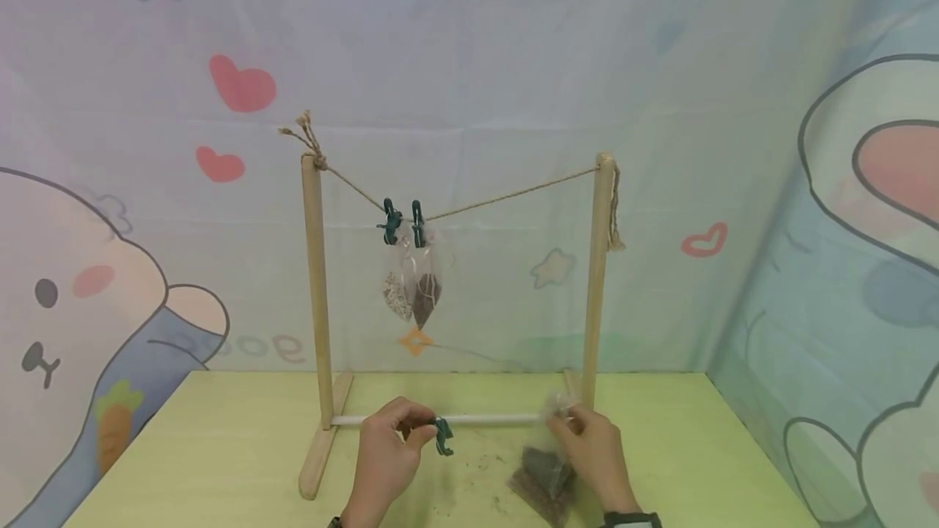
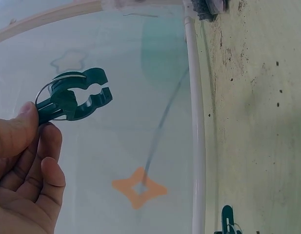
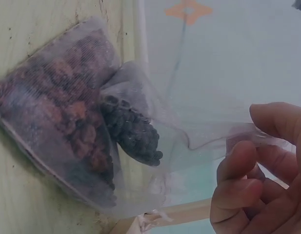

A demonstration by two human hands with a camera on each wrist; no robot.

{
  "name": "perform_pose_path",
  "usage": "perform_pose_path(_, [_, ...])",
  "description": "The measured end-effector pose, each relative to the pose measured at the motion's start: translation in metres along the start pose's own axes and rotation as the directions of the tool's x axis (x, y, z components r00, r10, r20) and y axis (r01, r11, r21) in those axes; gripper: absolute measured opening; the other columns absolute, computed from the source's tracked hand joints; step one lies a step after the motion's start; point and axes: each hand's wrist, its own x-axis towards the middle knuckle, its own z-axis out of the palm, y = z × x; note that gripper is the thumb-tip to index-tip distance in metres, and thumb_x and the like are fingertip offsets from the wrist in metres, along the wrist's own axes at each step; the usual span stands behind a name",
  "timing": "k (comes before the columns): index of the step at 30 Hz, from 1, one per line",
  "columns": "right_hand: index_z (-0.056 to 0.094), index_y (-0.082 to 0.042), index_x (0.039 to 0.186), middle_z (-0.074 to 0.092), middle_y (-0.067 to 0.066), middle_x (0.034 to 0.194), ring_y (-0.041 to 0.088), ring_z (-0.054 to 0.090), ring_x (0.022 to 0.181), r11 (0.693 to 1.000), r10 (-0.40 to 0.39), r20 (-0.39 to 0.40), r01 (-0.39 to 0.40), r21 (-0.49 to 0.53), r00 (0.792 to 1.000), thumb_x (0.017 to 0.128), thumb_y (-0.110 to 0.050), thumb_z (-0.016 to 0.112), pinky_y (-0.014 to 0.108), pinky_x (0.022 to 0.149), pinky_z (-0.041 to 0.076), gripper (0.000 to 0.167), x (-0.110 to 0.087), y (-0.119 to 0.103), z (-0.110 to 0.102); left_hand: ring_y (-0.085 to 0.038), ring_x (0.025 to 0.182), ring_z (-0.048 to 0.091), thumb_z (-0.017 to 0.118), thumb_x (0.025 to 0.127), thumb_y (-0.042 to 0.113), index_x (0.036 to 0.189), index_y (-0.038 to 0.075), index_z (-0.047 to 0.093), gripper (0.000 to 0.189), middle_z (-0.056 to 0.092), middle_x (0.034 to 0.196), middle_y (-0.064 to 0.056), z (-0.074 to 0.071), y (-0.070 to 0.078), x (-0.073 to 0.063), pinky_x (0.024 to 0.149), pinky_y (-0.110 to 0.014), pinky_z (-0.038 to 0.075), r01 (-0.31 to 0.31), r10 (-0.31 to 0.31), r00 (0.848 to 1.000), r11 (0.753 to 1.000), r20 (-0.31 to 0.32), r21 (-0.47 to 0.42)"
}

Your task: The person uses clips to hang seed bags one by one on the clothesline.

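Note:
In the head view my left hand (image 1: 387, 453) pinches a dark green plastic clip (image 1: 443, 437) between thumb and index finger. The left wrist view shows this clip (image 2: 74, 100) by its handles, its curved jaws pointing away from the hand. My right hand (image 1: 596, 448) pinches the gathered top of a sheer bag (image 3: 133, 129) with dark pellets at its bottom. Behind that bag in the right wrist view, a wider mesh bag (image 3: 57, 109) of reddish-brown lumps lies against the table.
A wooden frame with two posts (image 1: 317, 292) carries a sagging twine line (image 1: 513, 195). Two green clips (image 1: 418, 225) on it hold small clear bags (image 1: 426, 292), one speckled, one dark. A white bar (image 1: 491, 420) joins the feet. Dark crumbs lie on the table (image 1: 689, 446).

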Motion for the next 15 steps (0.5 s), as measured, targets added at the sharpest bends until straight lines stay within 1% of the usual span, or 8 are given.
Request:
perform_pose_path(3, [0.078,-0.003,0.093,0.063,0.000,0.067,0.011,0.052,0.054,1.000,-0.016,-0.018,0.016,0.009,1.000,0.095,-0.014,0.074,0.023,0.048,0.042,0.012,0.000,-0.003,0.001,-0.005,0.069,0.063,0.084,0.079,-0.002,0.084,0.006,0.076,0.013,0.072,0.080,0.003,0.001,0.000,0.000,0.061,-0.022,0.051,0.009,-0.009,1.000,1.000,-0.001,0.005])
perform_pose_path(9, [0.078,-0.005,0.083,0.067,0.001,0.070,0.010,0.053,0.054,0.999,-0.030,-0.041,0.031,0.008,0.999,0.093,-0.012,0.075,0.022,0.047,0.042,0.012,-0.002,-0.009,0.000,-0.005,0.067,0.063,0.085,0.078,-0.003,0.084,0.006,0.077,0.013,0.073,0.080,0.002,0.001,0.004,0.000,0.060,-0.021,0.050,0.053,-0.053,0.999,0.999,-0.007,0.012])
perform_pose_path(12, [0.079,-0.005,0.085,0.069,0.001,0.073,0.009,0.053,0.057,0.999,-0.049,-0.029,0.050,0.018,0.998,0.092,-0.011,0.075,0.023,0.048,0.043,0.010,-0.004,-0.015,-0.002,-0.005,0.066,0.062,0.085,0.078,-0.002,0.084,0.006,0.077,0.013,0.073,0.080,0.002,0.000,0.008,0.000,0.060,-0.021,0.050,0.069,-0.068,0.998,0.998,-0.011,0.010])
perform_pose_path(15, [0.079,-0.006,0.085,0.071,0.001,0.074,0.008,0.053,0.057,0.996,-0.081,-0.017,0.082,0.023,0.997,0.093,-0.009,0.074,0.022,0.050,0.044,0.010,-0.003,-0.019,-0.005,-0.005,0.066,0.062,0.085,0.078,-0.002,0.084,0.006,0.077,0.013,0.073,0.080,0.002,-0.001,0.015,0.000,0.060,-0.021,0.050,0.069,-0.069,0.998,0.998,-0.012,0.005])
